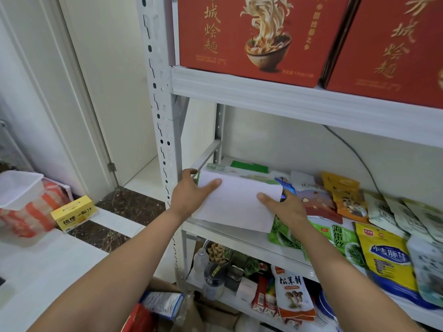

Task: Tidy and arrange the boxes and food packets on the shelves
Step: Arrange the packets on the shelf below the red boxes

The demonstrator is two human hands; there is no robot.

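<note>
The person stood square to the metal rack with both arms stretched towards the left end of the middle shelf (242,245), and the plain white box (237,204) lay directly between the two hands. Its long axis ran left to right, roughly along the shelf's front lip, so each hand had one short end. The left hand (189,195) clasped the left end, thumb laid across the top face and fingers wrapped round behind, close against the rack's perforated upright (163,116). The right hand (287,207) gripped the right end the same way, thumb on top, though the fingers underneath were hidden. Neither hand looked nearer than the other; the hold was even. The box sat on or just above a green-and-white box (239,172) further back, but whether it rested there or was carried I could not tell. Its near edge reached out about to the shelf's front lip, so I judged that the next move would be a straight push back, away from the hands, to square it over the box beneath. To its right, food packets sprawled loose: an orange nut packet (347,197), a green seaweed packet (340,238) just beside the right wrist, and a yellow packet (388,257). Red noodle boxes (254,34) stood on the shelf above.
</note>
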